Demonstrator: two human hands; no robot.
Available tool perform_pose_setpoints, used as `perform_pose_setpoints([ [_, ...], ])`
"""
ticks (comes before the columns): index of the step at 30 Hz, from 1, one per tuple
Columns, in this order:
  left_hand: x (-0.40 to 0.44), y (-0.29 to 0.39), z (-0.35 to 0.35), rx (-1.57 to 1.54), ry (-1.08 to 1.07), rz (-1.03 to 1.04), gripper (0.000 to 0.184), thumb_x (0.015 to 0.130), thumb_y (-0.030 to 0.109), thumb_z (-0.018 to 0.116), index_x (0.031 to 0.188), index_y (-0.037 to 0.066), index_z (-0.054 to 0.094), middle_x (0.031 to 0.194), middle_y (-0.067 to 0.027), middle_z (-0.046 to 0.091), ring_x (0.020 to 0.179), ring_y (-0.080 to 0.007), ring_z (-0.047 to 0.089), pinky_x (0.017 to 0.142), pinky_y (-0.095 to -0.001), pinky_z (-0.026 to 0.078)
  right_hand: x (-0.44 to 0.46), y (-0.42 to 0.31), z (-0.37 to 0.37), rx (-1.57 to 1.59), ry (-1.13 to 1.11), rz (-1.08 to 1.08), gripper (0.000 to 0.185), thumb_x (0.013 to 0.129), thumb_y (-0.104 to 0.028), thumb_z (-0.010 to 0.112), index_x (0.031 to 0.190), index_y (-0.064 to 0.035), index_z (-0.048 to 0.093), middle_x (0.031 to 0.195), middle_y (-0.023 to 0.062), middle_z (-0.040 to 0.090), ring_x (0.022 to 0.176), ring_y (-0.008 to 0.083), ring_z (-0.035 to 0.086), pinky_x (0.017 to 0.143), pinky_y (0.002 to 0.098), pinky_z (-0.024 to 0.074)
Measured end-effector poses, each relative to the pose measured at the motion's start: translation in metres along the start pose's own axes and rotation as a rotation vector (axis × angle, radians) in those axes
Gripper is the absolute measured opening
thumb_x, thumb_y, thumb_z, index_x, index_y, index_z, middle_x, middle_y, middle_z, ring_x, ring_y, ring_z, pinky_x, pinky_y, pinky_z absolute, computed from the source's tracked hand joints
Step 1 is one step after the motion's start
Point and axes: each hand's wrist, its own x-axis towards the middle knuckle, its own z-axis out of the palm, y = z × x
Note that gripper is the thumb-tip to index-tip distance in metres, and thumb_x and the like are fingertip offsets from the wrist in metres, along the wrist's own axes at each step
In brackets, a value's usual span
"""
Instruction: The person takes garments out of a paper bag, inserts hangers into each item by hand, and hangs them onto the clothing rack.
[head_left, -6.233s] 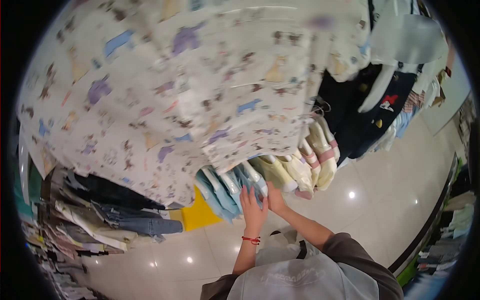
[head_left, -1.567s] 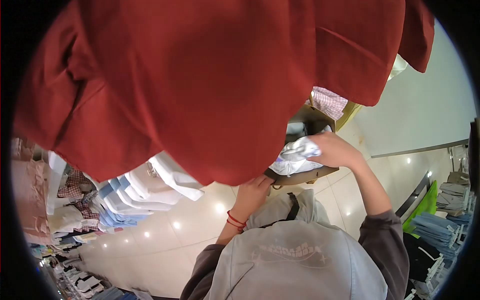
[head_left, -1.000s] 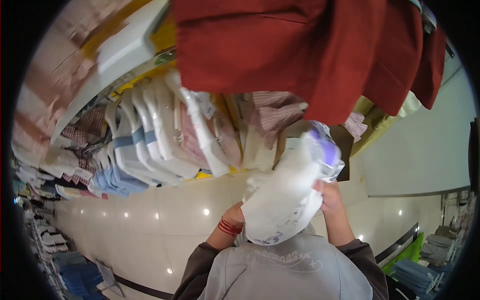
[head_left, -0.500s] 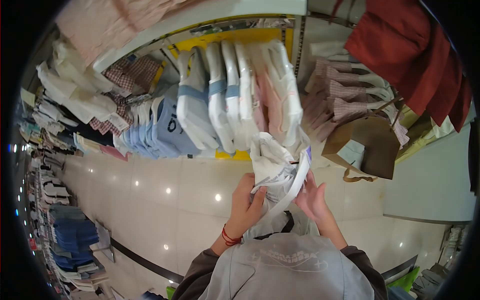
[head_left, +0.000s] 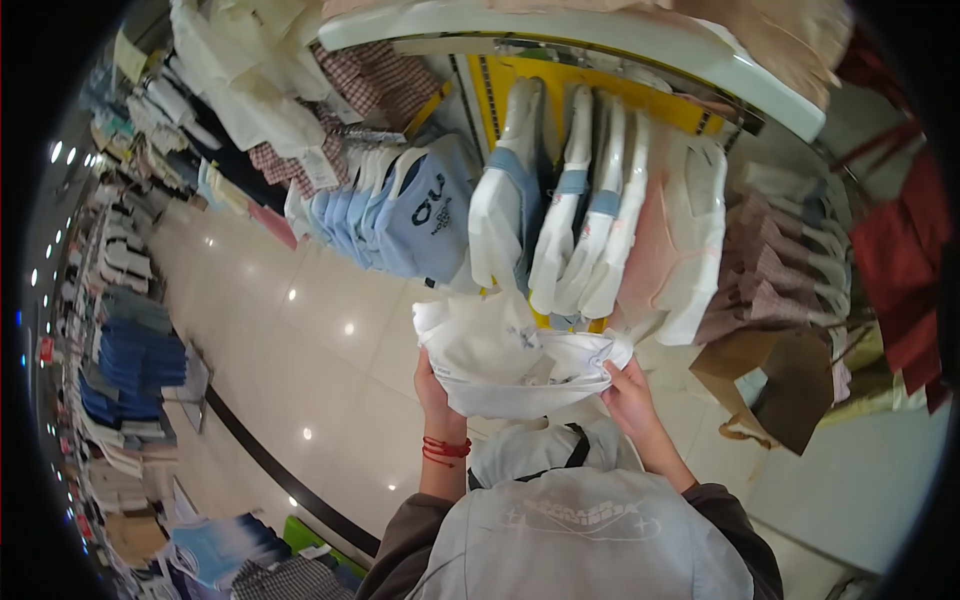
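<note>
Between my two hands a white garment point(head_left: 490, 375) is spread sideways, its opening facing up and some dark print showing inside. At its left end is my left hand point(head_left: 436, 388), closed on the edge, with most of its fingers hidden behind the cloth. A red cord bracelet point(head_left: 446, 448) circles that wrist. My right hand point(head_left: 628, 396) pinches the right end of the garment, thumb on top. Just beyond the cloth hang white and blue tops point(head_left: 510, 210) on a rail.
Light blue shirts point(head_left: 425, 220) hang to the left of the rail, with checked clothes above them. On the right, a brown paper bag point(head_left: 790, 390) hangs open below pink checked garments point(head_left: 765, 260). Folded jeans point(head_left: 140, 360) are stacked far left. A white shelf edge point(head_left: 590, 30) runs overhead.
The bunched white garment has been pulled out wide. My hands have moved apart, the left one leftward. The view has turned left, so the racks and paper bag sit further right.
</note>
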Motion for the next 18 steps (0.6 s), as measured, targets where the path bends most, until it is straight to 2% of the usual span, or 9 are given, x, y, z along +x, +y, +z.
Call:
perform_pose_setpoints([
  [4,0.006,0.008,0.002,-0.012,0.109,0.132,0.036,0.092,0.026,0.035,0.117,0.002,0.047,0.113,-0.0111,0.055,0.101,-0.0228,0.054,0.088,-0.0353,0.044,0.031,0.006,-0.005,-0.13,-0.116,0.216,0.04,0.091,-0.006,0.044,0.129,-0.0052,0.032,0.119,0.0089,0.05,0.108,0.0163,0.05,0.087,0.0305,0.0434],
  [7,0.004,0.02,0.026,0.061,0.179,0.278,0.036,0.091,0.026,0.037,0.114,0.001,0.049,0.11,-0.011,0.055,0.099,-0.0228,0.055,0.087,-0.0336,0.044,0.076,0.02,-0.028,-1.085,-0.357,0.273,0.055,0.089,-0.014,0.05,0.135,-0.0077,0.02,0.126,0.0123,0.044,0.11,0.0187,0.049,0.087,0.0314,0.0435],
  [10,-0.001,0.013,0.037,0.203,0.24,0.387,0.035,0.089,0.027,0.042,0.111,0.0,0.05,0.108,-0.0101,0.056,0.098,-0.0221,0.054,0.086,-0.0315,0.042,0.081,0.009,-0.005,-0.733,-0.449,0.241,0.074,0.085,-0.019,0.06,0.138,-0.0093,0.009,0.132,0.014,0.035,0.111,0.0212,0.047,0.086,0.0324,0.0438],
  [11,-0.002,0.0,0.037,0.258,0.275,0.415,0.034,0.087,0.026,0.045,0.11,0.001,0.051,0.107,-0.0099,0.056,0.098,-0.0212,0.053,0.086,-0.0306,0.042,0.075,-0.01,0.026,-0.22,-0.539,0.479,0.087,0.079,-0.02,0.067,0.138,-0.0094,0.003,0.134,0.0139,0.028,0.113,0.0231,0.044,0.089,0.033,0.0418],
  [12,-0.008,-0.013,0.035,0.315,0.317,0.435,0.033,0.086,0.025,0.047,0.109,0.001,0.051,0.106,-0.0096,0.056,0.098,-0.0203,0.053,0.086,-0.0297,0.041,0.075,0.004,0.041,-0.268,-0.609,0.376,0.086,0.078,-0.02,0.068,0.137,-0.0085,0.007,0.132,0.0135,0.03,0.113,0.0227,0.044,0.089,0.0329,0.0413],
  [13,-0.012,-0.035,0.012,0.641,0.261,0.474,0.033,0.084,0.021,0.049,0.108,0.0,0.052,0.105,-0.009,0.056,0.098,-0.0185,0.052,0.086,-0.0288,0.04,0.074,0.018,0.056,-0.316,-0.68,0.27,0.085,0.077,-0.02,0.069,0.136,-0.0076,0.01,0.13,0.0132,0.033,0.114,0.0223,0.043,0.089,0.0327,0.0409],
  [15,-0.008,-0.049,0.013,0.637,-0.035,0.273,0.03,0.08,0.012,0.05,0.106,-0.002,0.054,0.102,-0.0068,0.057,0.093,-0.0134,0.05,0.083,-0.026,0.04,0.082,0.024,0.073,-0.498,-0.77,0.152,0.081,0.075,-0.021,0.071,0.133,-0.0061,0.017,0.125,0.0123,0.038,0.112,0.0213,0.044,0.089,0.0323,0.0401],
  [17,-0.012,-0.028,0.034,0.419,0.002,0.162,0.026,0.08,0.01,0.049,0.103,-0.002,0.055,0.097,-0.0046,0.057,0.088,-0.0122,0.049,0.08,-0.0245,0.039,0.09,0.02,0.093,-0.757,-0.792,0.121,0.076,0.074,-0.023,0.072,0.13,-0.005,0.024,0.121,0.0112,0.042,0.11,0.02,0.045,0.089,0.0316,0.0396],
  [18,-0.012,-0.019,0.037,0.306,0.013,0.11,0.025,0.08,0.009,0.049,0.102,-0.001,0.055,0.094,-0.0035,0.056,0.086,-0.0116,0.048,0.078,-0.0238,0.039,0.091,0.02,0.099,-0.765,-0.775,0.13,0.073,0.074,-0.023,0.072,0.128,-0.0044,0.026,0.118,0.0106,0.044,0.108,0.0194,0.046,0.088,0.0313,0.0396],
])
